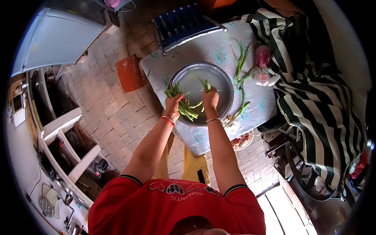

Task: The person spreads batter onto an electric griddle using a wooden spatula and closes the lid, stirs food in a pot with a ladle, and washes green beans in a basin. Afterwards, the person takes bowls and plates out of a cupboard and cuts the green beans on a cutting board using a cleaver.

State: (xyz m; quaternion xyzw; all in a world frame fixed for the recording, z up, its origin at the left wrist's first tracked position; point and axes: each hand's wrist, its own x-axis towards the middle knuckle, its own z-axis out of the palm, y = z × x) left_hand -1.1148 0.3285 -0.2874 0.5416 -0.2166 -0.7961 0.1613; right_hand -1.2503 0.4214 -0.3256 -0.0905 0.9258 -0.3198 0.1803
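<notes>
My left hand (172, 106) is closed around a bunch of green beans (188, 112), with ends sticking out on both sides of the fist. It is over the left part of a round metal basin (226, 78) that contains cloudy water (199, 74). Over the basin's right half, my right hand (210, 98) grips a few green beans, their tips showing above the fingers. One bean stretches between the two hands. The fingers' undersides are hidden from above.
The basin stands on a table with a flowered cloth (258, 102). Scallions (241, 64) lie right of it, near a pink-topped object (263, 56). Beyond the table is a blue folding chair (184, 25). A red stool (129, 73) stands left, and striped fabric (309, 105) hangs right.
</notes>
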